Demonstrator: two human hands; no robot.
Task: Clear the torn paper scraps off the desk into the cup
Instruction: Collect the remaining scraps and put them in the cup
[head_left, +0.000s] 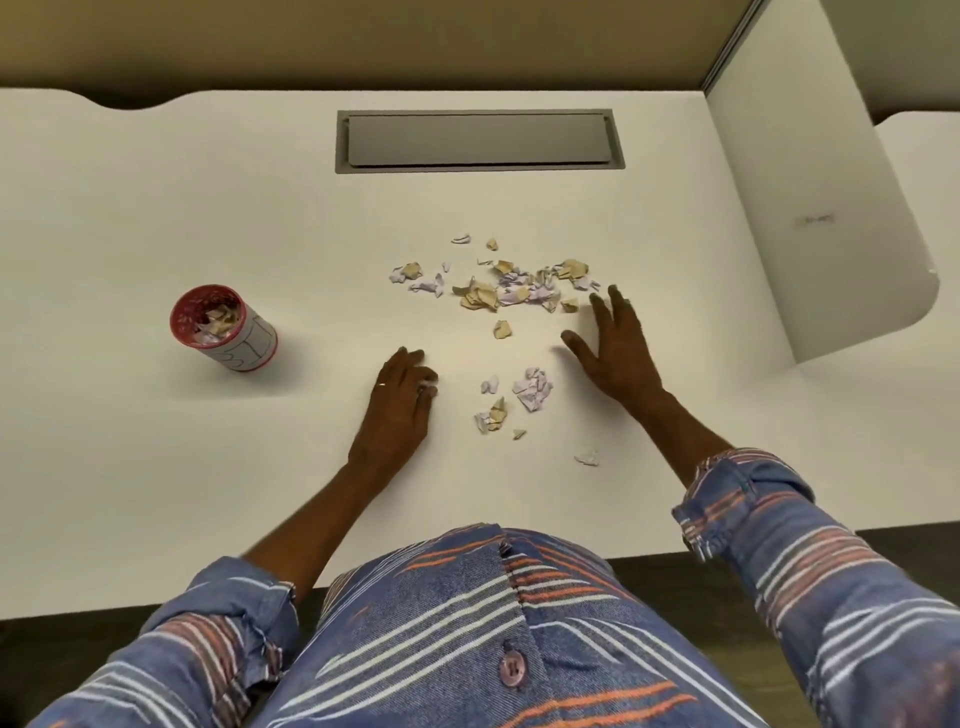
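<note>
Many paper scraps (511, 291) on white desk (208, 208)

Tan and lilac scraps (511, 291), red-rimmed cup (223, 327), white desk (182, 208).

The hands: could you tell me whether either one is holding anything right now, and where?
The left hand pinches a small pale paper scrap at its fingertips. The right hand lies open on the desk, holding nothing.

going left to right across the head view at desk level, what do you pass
cup → left hand → near cluster of scraps → right hand → white side panel
</note>
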